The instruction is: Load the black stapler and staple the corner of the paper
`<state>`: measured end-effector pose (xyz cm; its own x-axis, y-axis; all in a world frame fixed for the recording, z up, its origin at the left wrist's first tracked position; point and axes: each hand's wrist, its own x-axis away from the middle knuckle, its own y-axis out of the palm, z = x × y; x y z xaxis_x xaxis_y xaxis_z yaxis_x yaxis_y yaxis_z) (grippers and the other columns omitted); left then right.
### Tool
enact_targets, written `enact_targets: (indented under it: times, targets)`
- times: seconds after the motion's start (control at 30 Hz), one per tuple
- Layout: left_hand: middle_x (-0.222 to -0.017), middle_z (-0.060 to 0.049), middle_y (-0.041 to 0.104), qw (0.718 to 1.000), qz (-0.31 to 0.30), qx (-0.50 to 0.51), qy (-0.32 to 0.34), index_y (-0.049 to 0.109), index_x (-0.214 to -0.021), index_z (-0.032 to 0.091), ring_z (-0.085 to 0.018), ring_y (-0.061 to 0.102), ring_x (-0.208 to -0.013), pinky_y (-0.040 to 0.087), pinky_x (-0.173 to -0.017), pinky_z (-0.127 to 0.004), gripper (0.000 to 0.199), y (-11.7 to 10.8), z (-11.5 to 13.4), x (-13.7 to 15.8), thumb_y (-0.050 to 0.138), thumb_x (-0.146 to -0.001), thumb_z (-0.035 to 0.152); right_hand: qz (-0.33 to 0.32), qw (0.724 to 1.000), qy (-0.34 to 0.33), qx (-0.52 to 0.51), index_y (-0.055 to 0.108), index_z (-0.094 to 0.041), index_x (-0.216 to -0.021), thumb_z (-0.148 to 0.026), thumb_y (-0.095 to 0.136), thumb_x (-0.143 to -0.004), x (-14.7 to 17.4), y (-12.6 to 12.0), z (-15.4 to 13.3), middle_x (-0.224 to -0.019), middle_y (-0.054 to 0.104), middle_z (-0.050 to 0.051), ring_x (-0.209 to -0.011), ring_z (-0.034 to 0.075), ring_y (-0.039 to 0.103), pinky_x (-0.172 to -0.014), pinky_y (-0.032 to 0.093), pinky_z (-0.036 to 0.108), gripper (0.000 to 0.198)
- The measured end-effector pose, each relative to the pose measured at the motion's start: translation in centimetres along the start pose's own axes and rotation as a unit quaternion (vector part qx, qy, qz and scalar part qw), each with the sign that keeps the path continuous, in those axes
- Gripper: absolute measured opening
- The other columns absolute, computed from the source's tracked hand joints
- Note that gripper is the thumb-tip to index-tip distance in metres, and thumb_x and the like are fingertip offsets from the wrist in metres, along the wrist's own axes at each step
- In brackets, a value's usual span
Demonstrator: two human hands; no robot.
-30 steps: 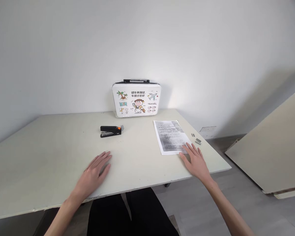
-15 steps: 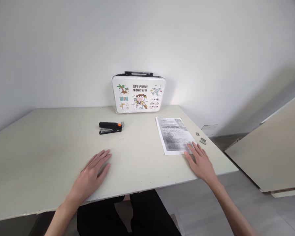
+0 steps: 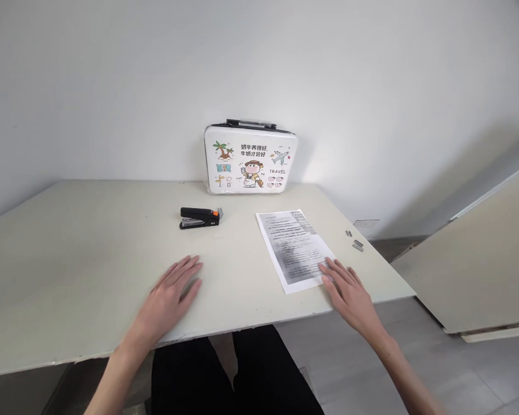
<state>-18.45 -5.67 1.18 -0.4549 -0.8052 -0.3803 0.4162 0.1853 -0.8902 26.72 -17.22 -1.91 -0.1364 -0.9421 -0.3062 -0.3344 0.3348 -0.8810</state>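
My left hand [image 3: 168, 300] lies palm down on the pale table, fingers stretched out, holding nothing. Beyond its fingertips rests a black stapler [image 3: 200, 218] with an orange mark, lying on its side, and a small bit of staples at its right end. My right hand [image 3: 348, 294] is flat, with its fingers on the lower right corner of a printed sheet of paper [image 3: 292, 248]. The sheet lies slightly turned, its near edge close to the table's front edge. To the right of the sheet sit several small staple strips [image 3: 357, 245].
A white case [image 3: 251, 161] with cartoon prints and a black handle stands at the back of the table [image 3: 90, 259], against the wall. On the right, a wall socket [image 3: 367, 223] and a pale panel [image 3: 471, 265] stand beyond the table's edge.
The paper has slid left and toward me and turned a little, with my right hand's fingers on it. My left hand stays flat on the table. The view has shifted slightly.
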Motion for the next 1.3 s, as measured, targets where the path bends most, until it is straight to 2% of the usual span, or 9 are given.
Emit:
enact_targets:
  times: [0.23,0.37,0.47,0.6,0.73,0.9,1.03,1.13,1.3]
  targets:
    - [-0.159,-0.005,0.055,1.000,-0.018,0.022,-0.008,0.060,-0.148,0.023,-0.026,0.046,-0.152,0.032,-0.130,-0.048,0.060,-0.1,0.4,0.4,0.033,-0.109,0.059,-0.055,0.994,-0.069,-0.057,0.059,-0.038,-0.150,-0.046,0.040,-0.111,3.1,-0.6,-5.1,-0.164,0.048,-0.002,-0.157,0.028,0.038,-0.130,0.030,0.058,0.044]
    - [-0.160,-0.007,0.054,0.999,-0.016,0.030,-0.009,0.053,-0.153,0.023,-0.026,0.046,-0.152,0.033,-0.129,-0.049,0.061,-0.2,0.7,0.7,0.032,-0.109,0.061,-0.077,0.988,-0.102,-0.081,0.060,-0.038,-0.149,-0.044,0.040,-0.112,4.0,0.0,-9.5,-0.164,0.049,-0.003,-0.156,0.028,0.039,-0.130,0.029,0.058,0.043]
    - [-0.166,-0.009,0.046,0.999,-0.007,0.029,-0.020,0.052,-0.153,0.022,-0.028,0.040,-0.155,0.034,-0.128,-0.049,0.062,-0.2,0.6,0.9,0.034,-0.109,0.061,-0.090,0.982,-0.122,-0.109,0.060,-0.039,-0.150,-0.043,0.041,-0.112,4.6,0.5,-13.0,-0.164,0.049,-0.002,-0.155,0.030,0.039,-0.129,0.029,0.062,0.043]
    - [-0.167,-0.009,0.043,0.999,0.008,0.022,-0.049,0.054,-0.149,0.021,-0.030,0.026,-0.161,0.029,-0.130,-0.053,0.060,-0.2,0.5,1.3,0.032,-0.110,0.060,-0.117,0.962,-0.140,-0.202,0.063,-0.037,-0.147,-0.042,0.039,-0.112,4.8,0.5,-15.7,-0.155,0.059,0.001,-0.150,0.029,0.045,-0.123,0.040,0.059,0.042]
    - [-0.165,-0.011,0.047,0.998,-0.010,0.011,-0.063,0.053,-0.150,0.020,-0.031,0.031,-0.159,0.030,-0.130,-0.053,0.063,-0.5,0.6,1.5,0.040,-0.107,0.063,-0.106,0.948,-0.114,-0.278,0.068,-0.032,-0.138,-0.046,0.039,-0.111,3.1,0.0,-14.4,-0.141,0.068,0.005,-0.137,0.027,0.058,-0.114,0.050,0.050,0.041]
    - [-0.164,-0.011,0.049,0.997,-0.005,0.011,-0.070,0.056,-0.149,0.020,-0.030,0.039,-0.156,0.031,-0.129,-0.051,0.061,-0.8,0.7,1.5,0.044,-0.105,0.061,-0.060,0.959,-0.052,-0.274,0.074,-0.028,-0.117,-0.057,0.042,-0.107,-1.6,0.2,-9.3,-0.130,0.074,0.009,-0.124,0.029,0.067,-0.105,0.054,0.043,0.044]
    - [-0.164,-0.009,0.049,0.994,0.000,0.051,-0.098,0.056,-0.147,0.022,-0.028,0.040,-0.155,0.035,-0.128,-0.047,0.059,-1.0,0.4,1.4,0.048,-0.103,0.060,-0.058,0.950,0.022,-0.307,0.075,-0.026,-0.109,-0.065,0.048,-0.102,-3.9,0.9,-6.4,-0.122,0.077,0.010,-0.117,0.030,0.070,-0.098,0.055,0.040,0.048]
    - [-0.162,-0.006,0.051,0.990,0.004,0.081,-0.114,0.054,-0.148,0.026,-0.027,0.044,-0.153,0.038,-0.126,-0.046,0.057,-1.1,0.3,1.4,0.049,-0.102,0.059,-0.061,0.943,0.031,-0.325,0.075,-0.025,-0.105,-0.066,0.048,-0.102,-3.9,1.1,-6.0,-0.119,0.078,0.009,-0.116,0.028,0.070,-0.098,0.053,0.037,0.049]
    - [-0.158,-0.006,0.056,0.989,0.007,0.088,-0.121,0.056,-0.147,0.025,-0.028,0.049,-0.150,0.040,-0.125,-0.046,0.056,-1.6,0.7,1.3,0.045,-0.104,0.060,-0.067,0.957,0.001,-0.284,0.076,-0.025,-0.103,-0.069,0.047,-0.101,-3.4,0.7,-6.5,-0.118,0.078,0.011,-0.110,0.029,0.070,-0.078,0.053,0.033,0.053]
